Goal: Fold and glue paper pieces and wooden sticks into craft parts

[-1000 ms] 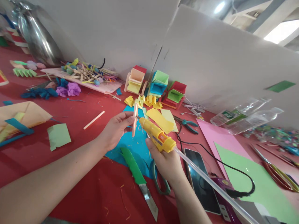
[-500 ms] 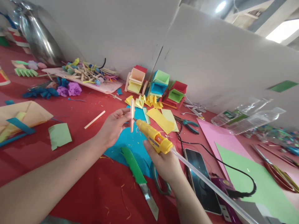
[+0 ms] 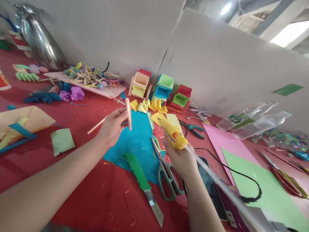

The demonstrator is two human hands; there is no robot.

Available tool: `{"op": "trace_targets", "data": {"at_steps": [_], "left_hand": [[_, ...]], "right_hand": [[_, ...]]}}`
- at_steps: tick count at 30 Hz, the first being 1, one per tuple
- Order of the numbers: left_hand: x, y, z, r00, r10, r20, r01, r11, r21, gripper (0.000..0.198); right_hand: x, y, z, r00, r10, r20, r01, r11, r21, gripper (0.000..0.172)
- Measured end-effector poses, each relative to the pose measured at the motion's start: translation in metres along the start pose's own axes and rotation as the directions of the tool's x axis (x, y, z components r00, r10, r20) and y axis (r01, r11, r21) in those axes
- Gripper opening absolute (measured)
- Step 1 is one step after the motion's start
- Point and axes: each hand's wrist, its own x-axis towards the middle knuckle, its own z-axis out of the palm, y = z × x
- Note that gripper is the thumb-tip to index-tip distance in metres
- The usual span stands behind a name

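Between the thumb and fingers of my left hand [image 3: 114,125] is a thin pale wooden craft stick [image 3: 128,114], held upright on edge. My right hand [image 3: 180,158] is wrapped round a yellow hot glue gun [image 3: 174,132], slightly blurred, with a long clear glue stick [image 3: 212,174] sticking out of its back. The nozzle is well apart from the craft stick. Below the hands lie a blue paper sheet [image 3: 137,138], grey-handled scissors [image 3: 166,175] and a green-handled utility knife [image 3: 142,180]. A loose wooden stick [image 3: 96,125] rests left of my left hand.
Small folded-paper box models [image 3: 140,84] stand against the wall. Folded yellow paper pieces [image 3: 154,105], pliers [image 3: 195,129], a phone [image 3: 212,190] and a black cable [image 3: 231,158] lie to the right. A metal jug [image 3: 40,38] and a craft pile [image 3: 89,77] are at the back left.
My right hand has drawn the glue gun away from the craft stick, to the right and up, uncovering the scissors. My left hand has shifted slightly left with the stick.
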Motion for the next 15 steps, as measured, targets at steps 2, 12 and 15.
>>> {"op": "trace_targets", "data": {"at_steps": [2, 12, 15], "left_hand": [[-0.001, -0.001, 0.001, 1.000, -0.012, 0.001, 0.012, 1.000, -0.010, 0.015], [-0.014, -0.007, 0.008, 0.973, -0.195, 0.122, 0.199, 0.980, -0.018, 0.020], [-0.018, -0.008, 0.011, 0.954, -0.257, 0.153, 0.265, 0.964, -0.030, 0.019]], "right_hand": [[0.009, 0.013, -0.007, 0.983, 0.019, -0.184, -0.064, 0.968, -0.241, 0.024], [0.023, 0.058, -0.031, 0.940, 0.077, -0.333, -0.192, 0.924, -0.330, 0.021], [0.025, 0.051, -0.034, 0.937, 0.065, -0.343, -0.181, 0.931, -0.317, 0.021]]}}
